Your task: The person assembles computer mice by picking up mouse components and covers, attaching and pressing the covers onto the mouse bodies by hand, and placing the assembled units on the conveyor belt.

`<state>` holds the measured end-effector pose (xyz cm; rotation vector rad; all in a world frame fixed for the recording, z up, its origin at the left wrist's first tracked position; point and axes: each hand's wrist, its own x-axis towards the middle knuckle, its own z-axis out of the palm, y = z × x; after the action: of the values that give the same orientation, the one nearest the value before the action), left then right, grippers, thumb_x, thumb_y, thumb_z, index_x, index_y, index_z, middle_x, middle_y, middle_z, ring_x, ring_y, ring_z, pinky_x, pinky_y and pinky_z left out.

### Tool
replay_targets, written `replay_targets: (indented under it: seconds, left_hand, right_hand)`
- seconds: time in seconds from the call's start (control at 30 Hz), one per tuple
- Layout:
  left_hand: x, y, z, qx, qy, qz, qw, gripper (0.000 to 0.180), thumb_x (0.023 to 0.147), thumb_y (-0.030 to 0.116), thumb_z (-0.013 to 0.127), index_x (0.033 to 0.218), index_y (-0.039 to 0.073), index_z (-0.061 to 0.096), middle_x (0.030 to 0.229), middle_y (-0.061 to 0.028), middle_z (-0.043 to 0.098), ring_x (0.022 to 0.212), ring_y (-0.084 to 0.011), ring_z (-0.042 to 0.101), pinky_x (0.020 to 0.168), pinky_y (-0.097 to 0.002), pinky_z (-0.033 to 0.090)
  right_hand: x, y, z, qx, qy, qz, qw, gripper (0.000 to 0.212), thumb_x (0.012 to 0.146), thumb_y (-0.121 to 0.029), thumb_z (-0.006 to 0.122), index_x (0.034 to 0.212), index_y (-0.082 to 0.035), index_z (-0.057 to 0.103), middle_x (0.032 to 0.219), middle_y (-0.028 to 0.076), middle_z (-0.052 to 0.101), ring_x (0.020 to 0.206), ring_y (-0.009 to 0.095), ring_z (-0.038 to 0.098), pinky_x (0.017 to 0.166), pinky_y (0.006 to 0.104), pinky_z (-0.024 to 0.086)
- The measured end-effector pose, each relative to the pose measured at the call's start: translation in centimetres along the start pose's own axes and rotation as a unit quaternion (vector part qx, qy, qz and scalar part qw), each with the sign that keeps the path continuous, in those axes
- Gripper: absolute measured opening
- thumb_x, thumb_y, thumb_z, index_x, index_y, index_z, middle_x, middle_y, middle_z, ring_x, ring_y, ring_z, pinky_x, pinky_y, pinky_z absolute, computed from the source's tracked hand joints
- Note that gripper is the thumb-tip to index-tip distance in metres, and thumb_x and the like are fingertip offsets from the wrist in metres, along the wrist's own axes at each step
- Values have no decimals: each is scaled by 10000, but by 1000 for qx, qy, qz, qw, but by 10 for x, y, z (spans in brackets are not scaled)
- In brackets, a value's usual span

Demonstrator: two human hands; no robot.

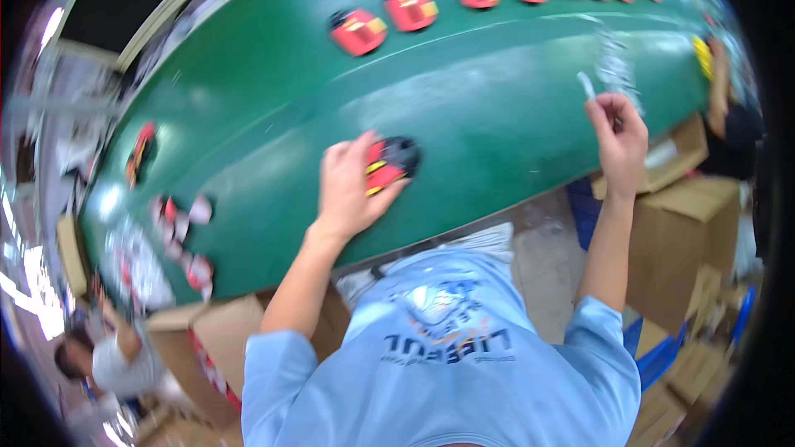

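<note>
My left hand (348,188) grips a small rounded red and black piece with yellow stripes (387,164) on the green table; its exact kind I cannot make out. Fingers and thumb sit at either side of the piece, covering its left part. Off to the right, my right hand (621,141) is raised over the table, pinching a short, thin whitish strip (586,84) that is blurred. Beyond that hand lies crumpled clear plastic (614,66).
Several red pieces with black ends (358,31) stand in a row along the far side of the green table (464,108). Left are red and white scraps (199,271) and a plastic bag (137,269). Cardboard boxes (691,236) flank me; people (124,356) work at both ends.
</note>
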<state>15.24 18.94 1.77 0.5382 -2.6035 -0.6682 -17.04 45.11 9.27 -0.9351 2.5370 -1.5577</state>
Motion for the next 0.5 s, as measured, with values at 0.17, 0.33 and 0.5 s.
replay_targets:
  seconds: [0.17, 0.33, 0.5]
  left_hand:
    - [-5, 11, 20, -21, 57, 15, 998, 933, 716, 319, 957, 1464, -19, 514, 1269, -124, 712, 1164, -361, 573, 1071, -483, 433]
    - [-8, 10, 15, -22, 54, 18, 998, 841, 756, 332, 928, 1467, 57, 574, 1304, -106, 684, 1176, -352, 563, 1082, -492, 421]
    - [-9, 12, 11, 10, 44, 31, 999, 656, 787, 335, 897, 1371, 119, 687, 1290, -91, 672, 1170, -326, 568, 1095, -487, 419]
  right_hand:
    - [-48, -75, 139, 43, -198, -230, 952, 101, 842, -77, 830, 909, -48, 761, 859, 77, 751, 745, 271, 642, 687, 375, 505]
    - [-60, -65, 165, 9, -270, -219, 938, 89, 856, -92, 815, 894, -40, 753, 878, 85, 747, 790, 281, 664, 728, 397, 521]
    - [-67, -68, 165, 11, -288, -207, 935, 96, 871, -97, 800, 924, -36, 747, 857, 94, 733, 778, 301, 657, 742, 414, 519]
